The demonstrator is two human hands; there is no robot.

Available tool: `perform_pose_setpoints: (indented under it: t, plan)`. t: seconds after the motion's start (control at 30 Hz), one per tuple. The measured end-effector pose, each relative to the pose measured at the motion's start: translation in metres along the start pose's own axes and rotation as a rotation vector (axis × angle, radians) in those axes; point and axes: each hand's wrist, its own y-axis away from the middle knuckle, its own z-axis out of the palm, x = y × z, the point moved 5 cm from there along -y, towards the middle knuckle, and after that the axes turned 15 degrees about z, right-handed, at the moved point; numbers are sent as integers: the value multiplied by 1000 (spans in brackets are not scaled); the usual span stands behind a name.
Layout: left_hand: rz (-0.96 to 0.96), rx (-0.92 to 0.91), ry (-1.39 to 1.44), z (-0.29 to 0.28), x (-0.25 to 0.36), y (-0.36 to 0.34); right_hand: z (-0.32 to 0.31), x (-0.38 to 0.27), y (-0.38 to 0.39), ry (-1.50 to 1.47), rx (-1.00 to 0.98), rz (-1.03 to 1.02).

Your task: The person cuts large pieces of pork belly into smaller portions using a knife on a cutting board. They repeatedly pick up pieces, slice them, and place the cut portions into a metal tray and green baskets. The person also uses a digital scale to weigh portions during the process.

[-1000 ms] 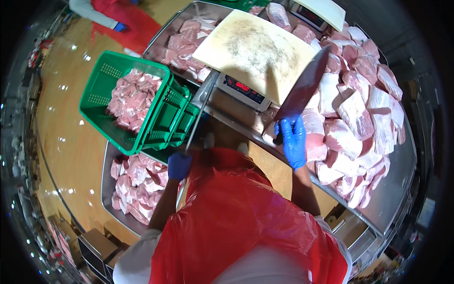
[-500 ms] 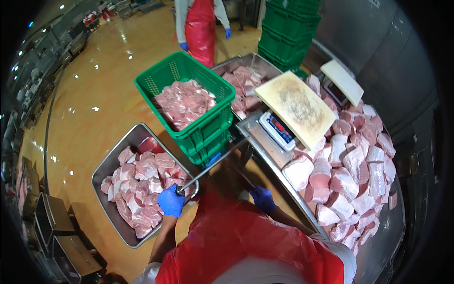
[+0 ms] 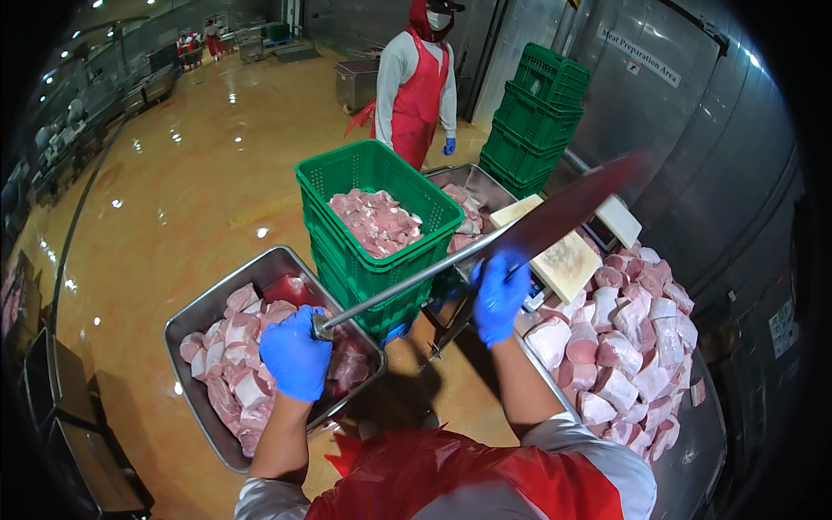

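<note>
My left hand (image 3: 296, 354), in a blue glove, is closed round the handle of a long sharpening steel (image 3: 399, 288), which slants up to the right in front of me. In my blue-gloved right hand (image 3: 501, 299) is a knife (image 3: 563, 206) with a broad blade, smeared by motion and pointing up and right. The blade crosses close to the steel's far end; whether they touch I cannot tell. Below and beside my left hand is a metal tub (image 3: 212, 305) of pink meat chunks (image 3: 247, 373) with some red liquid.
Stacked green crates (image 3: 364, 165) with meat trimmings stand ahead. On the right, a metal table (image 3: 702, 433) bears heaped meat (image 3: 628, 347), a scale and a cream cutting board (image 3: 568, 264). A person in a red apron (image 3: 416, 95) stands beyond, near more green crates (image 3: 542, 108).
Both hands have risen, and the steel with the left one. My right hand has come up from beside the table with the knife, its blade now at the steel's far end.
</note>
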Motion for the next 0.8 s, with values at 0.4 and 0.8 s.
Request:
perform_pose_setpoints:
  t: [0.4, 0.8]
  plan:
    - [76, -9, 51, -29, 61, 25, -76, -15, 42, -272, 53, -48]
    - [216, -62, -49, -25, 175, 33, -220, 24, 103, 643, 11, -90]
